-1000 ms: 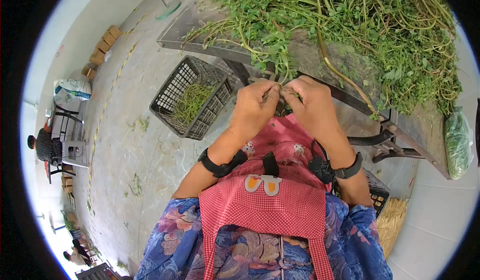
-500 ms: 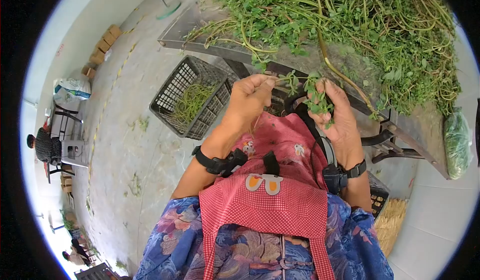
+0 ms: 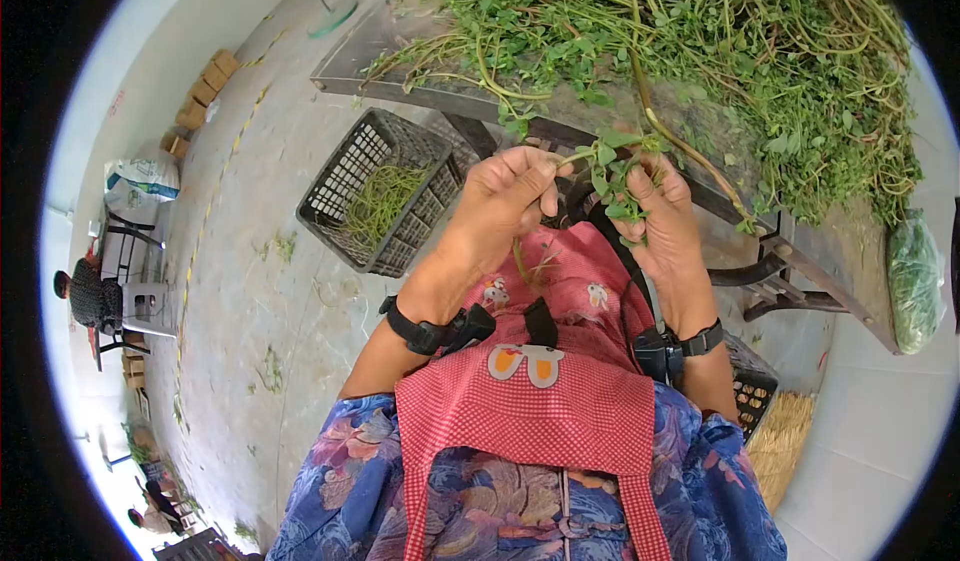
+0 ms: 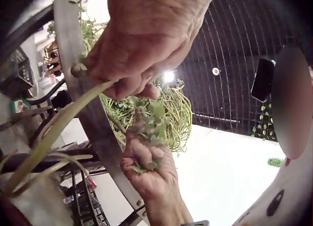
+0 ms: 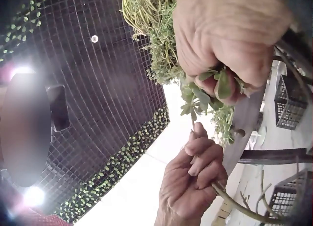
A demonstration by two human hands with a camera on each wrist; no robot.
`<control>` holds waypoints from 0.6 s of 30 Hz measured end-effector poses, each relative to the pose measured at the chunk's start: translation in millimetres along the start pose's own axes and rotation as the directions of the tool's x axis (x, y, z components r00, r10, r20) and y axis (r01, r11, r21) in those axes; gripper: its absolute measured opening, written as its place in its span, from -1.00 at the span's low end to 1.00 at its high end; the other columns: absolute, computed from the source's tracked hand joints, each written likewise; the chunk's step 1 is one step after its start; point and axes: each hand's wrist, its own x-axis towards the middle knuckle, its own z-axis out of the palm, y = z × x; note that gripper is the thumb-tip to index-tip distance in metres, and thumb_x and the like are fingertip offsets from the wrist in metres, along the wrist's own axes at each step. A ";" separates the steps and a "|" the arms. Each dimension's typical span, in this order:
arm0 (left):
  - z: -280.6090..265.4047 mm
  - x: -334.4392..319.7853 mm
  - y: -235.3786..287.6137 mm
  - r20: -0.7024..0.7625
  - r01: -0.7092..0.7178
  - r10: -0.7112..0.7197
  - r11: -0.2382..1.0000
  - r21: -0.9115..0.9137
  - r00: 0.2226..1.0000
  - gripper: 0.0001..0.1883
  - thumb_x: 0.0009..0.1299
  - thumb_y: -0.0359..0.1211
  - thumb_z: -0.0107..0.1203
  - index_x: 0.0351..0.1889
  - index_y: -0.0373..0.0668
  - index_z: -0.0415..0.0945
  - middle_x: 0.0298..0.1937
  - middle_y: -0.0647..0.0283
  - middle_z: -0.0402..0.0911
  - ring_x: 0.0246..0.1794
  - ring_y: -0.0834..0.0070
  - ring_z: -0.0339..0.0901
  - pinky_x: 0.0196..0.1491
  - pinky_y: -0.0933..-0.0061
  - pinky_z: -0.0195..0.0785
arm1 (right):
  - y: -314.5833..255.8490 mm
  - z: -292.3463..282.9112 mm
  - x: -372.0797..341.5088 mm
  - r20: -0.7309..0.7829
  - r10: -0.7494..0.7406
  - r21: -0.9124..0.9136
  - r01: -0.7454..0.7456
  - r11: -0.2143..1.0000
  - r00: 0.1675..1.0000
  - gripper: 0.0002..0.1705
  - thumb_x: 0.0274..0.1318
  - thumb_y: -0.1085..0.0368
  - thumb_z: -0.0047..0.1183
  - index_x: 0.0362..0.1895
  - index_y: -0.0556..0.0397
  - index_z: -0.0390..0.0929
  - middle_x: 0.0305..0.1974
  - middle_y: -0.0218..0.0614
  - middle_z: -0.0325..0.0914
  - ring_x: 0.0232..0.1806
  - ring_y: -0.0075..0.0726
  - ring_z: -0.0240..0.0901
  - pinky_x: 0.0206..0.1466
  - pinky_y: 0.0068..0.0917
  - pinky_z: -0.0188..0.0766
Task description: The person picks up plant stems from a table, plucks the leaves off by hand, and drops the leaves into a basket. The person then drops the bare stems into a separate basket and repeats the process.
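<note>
Floor [image 3: 230, 311]: grey, with scattered green scraps.
Worktop [image 3: 350, 56]: dark, under a broad heap of leafy greens [image 3: 680, 41].
Crate [image 3: 415, 216]: black plastic mesh, down on the floor, with thin green stems [image 3: 380, 201] inside.
Sprig [image 3: 607, 171]: up between both hands, above the apron [image 3: 525, 411], near the front edge of the worktop.
Left hand [image 3: 490, 201]: pinching the bare end between thumb and fingers; also gripping loose, thicker stalks [image 4: 55, 133] under curled fingers.
Right hand [image 3: 665, 226]: curled round the leafy part.
Handling: very light, by the look of it; probably pliant and crisp in the stem, soft and easily bruised in the leaf.
Where to hold: best on the firm stem, just below the leaves.
Direction: long axis roughly crosswise to the body, bare end towards the left hand, leafy tips towards the right.
</note>
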 end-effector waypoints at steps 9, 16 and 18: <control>6.8 -1.6 -16.8 0.049 -0.273 0.275 0.888 0.369 0.960 -0.83 0.43 -0.39 -0.09 -0.19 -0.31 0.45 -0.53 0.43 0.45 -0.50 0.72 0.37 -0.40 0.68 0.27 | -1.2 -1.0 -3.0 0.126 0.002 0.110 -0.016 0.994 0.992 -0.51 0.13 0.06 0.08 0.05 0.08 0.44 -0.39 -0.46 0.55 -0.65 -0.81 0.24 -0.75 -0.83 0.00; 8.3 -1.9 -19.2 0.048 -0.273 0.281 0.855 0.442 0.958 -0.84 0.41 -0.40 -0.06 -0.18 -0.29 0.46 -0.53 0.39 0.47 -0.52 0.72 0.38 -0.42 0.66 0.29 | -2.3 -1.9 -6.6 0.065 -0.092 -0.419 0.111 0.901 0.994 -0.74 0.08 0.22 0.15 -0.21 0.13 0.59 -0.43 -0.49 0.54 -0.56 -0.75 0.31 -0.58 -0.72 0.19; 9.7 -1.7 -20.5 0.075 -0.316 0.336 0.754 0.575 0.939 -0.86 0.37 -0.40 0.00 -0.24 -0.28 0.50 -0.53 0.28 0.52 -0.56 0.64 0.43 -0.46 0.59 0.30 | -5.5 -2.1 -7.9 0.081 -0.137 -0.467 0.159 0.870 0.987 -0.76 0.07 0.25 0.15 -0.23 0.15 0.59 -0.45 -0.50 0.53 -0.52 -0.72 0.33 -0.52 -0.68 0.24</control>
